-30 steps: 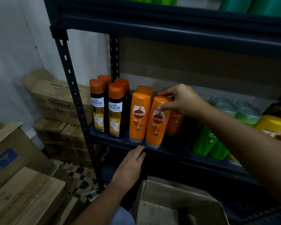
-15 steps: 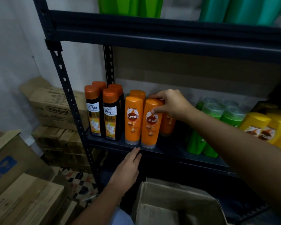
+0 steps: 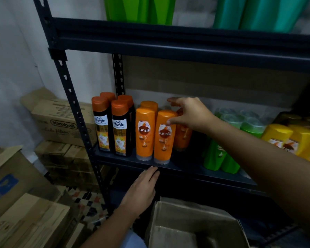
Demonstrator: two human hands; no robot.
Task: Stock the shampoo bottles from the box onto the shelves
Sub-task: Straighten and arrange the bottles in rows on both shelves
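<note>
Far off to the left of my hands, brown cardboard cartons [image 3: 61,122] are stacked against the wall, one printed "Kimball", with more boxes [image 3: 21,217] lower down beside the dark metal rack [image 3: 73,111]. On the shelf [image 3: 186,169], the first things left of my grip are four black Safi Shayla bottles [image 3: 120,129] with orange caps, standing upright in two rows.

My left hand [image 3: 141,192] lies flat, fingers straight and together, its fingertips touching the front edge of the shelf just below the orange bottles. It holds nothing.

Just above those fingertips stand two orange Sunsilk shampoo bottles [image 3: 145,131] side by side at the shelf front, caps down, with another behind them. My right hand [image 3: 190,115] reaches in from the right, fingers loosely spread wide. The thumb touches the upper right side of the right-hand front Sunsilk bottle [image 3: 164,136], while the other fingers hover above it and are curled round nothing. Under my palm, one more orange bottle [image 3: 182,138] stands further back, partly hidden by the hand.

Right of my right wrist are green bottles [image 3: 220,158] with pale caps, then yellow bottles [image 3: 284,138] at the far right. Below my forearm, near my left wrist, sits the open cardboard box [image 3: 191,228]; I cannot tell what is in it.
</note>
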